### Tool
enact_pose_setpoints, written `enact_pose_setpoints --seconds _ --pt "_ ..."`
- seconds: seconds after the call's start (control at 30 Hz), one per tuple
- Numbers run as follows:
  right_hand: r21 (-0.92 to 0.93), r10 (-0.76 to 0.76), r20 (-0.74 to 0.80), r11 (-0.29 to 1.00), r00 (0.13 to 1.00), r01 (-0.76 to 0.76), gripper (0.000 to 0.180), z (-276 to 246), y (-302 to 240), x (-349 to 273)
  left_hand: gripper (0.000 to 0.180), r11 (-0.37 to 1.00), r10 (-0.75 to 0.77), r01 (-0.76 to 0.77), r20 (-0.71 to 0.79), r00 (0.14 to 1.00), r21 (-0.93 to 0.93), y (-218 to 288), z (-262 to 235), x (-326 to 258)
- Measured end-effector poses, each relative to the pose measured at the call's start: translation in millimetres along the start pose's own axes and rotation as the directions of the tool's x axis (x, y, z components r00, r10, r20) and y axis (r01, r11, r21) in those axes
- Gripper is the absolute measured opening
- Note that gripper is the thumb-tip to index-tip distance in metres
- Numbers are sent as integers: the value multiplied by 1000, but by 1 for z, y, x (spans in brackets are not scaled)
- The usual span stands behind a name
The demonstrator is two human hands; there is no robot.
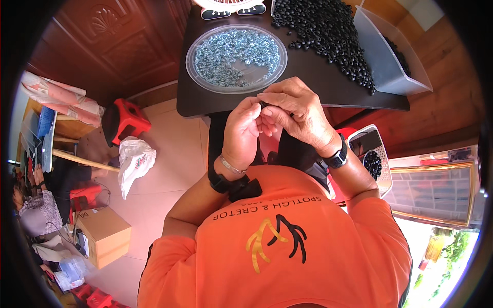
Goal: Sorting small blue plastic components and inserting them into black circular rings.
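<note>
My left hand [240,131] and right hand [303,115] meet, thumbs and forefingers nearly closed, pinching a small dark piece [264,104] at my right hand's nine o'clock. My fingertips cover most of it; I can't make out its shape. From there, the round tray [254,76] of glassy bits lies at eleven o'clock, the black bead heap [328,38] at one, cut off above.

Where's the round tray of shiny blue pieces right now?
In the head view, the round tray sits on the dark table at left, beyond the left hand, with black beads to its right.
</note>
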State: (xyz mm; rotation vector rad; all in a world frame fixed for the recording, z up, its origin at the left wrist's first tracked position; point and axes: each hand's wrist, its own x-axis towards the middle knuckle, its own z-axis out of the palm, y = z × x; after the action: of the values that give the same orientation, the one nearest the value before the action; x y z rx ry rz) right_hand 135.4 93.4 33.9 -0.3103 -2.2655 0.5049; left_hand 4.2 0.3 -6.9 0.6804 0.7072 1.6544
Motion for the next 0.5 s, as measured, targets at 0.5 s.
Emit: enact_pose_setpoints --seconds 0.5 --pt "-404 10 248 910 969 94 16 26 69 71 29 999 43 -43 -34 998 -7 12 -22 -7"
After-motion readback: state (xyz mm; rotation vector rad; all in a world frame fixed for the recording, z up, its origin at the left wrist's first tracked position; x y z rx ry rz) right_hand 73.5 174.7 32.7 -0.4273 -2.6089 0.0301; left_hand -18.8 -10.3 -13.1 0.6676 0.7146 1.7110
